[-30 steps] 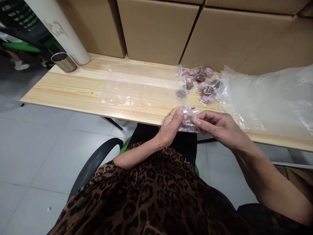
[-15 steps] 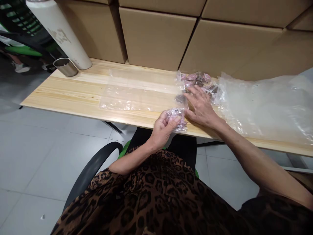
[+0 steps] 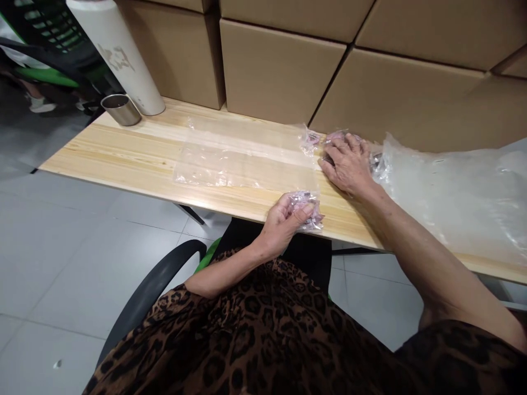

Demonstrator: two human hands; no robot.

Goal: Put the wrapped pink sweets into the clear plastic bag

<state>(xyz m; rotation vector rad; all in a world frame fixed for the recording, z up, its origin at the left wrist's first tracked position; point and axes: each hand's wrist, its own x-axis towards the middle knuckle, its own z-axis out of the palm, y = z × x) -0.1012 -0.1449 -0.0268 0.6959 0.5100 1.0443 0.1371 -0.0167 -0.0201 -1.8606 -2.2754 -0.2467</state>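
Note:
My left hand (image 3: 284, 222) pinches a small clear plastic packet (image 3: 309, 211) with pinkish-purple contents at the table's front edge. My right hand (image 3: 348, 164) lies over a group of similar pink packets (image 3: 338, 135) near the boxes, its fingers bent down on them. Whether it grips one is hidden under the palm and fingers. Left of it, one pink packet (image 3: 313, 138) lies by the end of a flat clear plastic bag (image 3: 247, 156) spread on the wooden table. A large translucent plastic bag (image 3: 457, 197) lies right of my right hand.
Cardboard boxes (image 3: 284, 71) are stacked along the back of the wooden table (image 3: 123, 159). A white bottle (image 3: 123, 60) and a metal cup (image 3: 122, 111) stand at the left end. A black chair armrest (image 3: 152, 285) is below on the left. Another person's foot (image 3: 41, 104) shows far left.
My right hand has moved back and right, away from the flat bag and onto the pink packets. My left hand keeps its packet. The camera view has shifted slightly.

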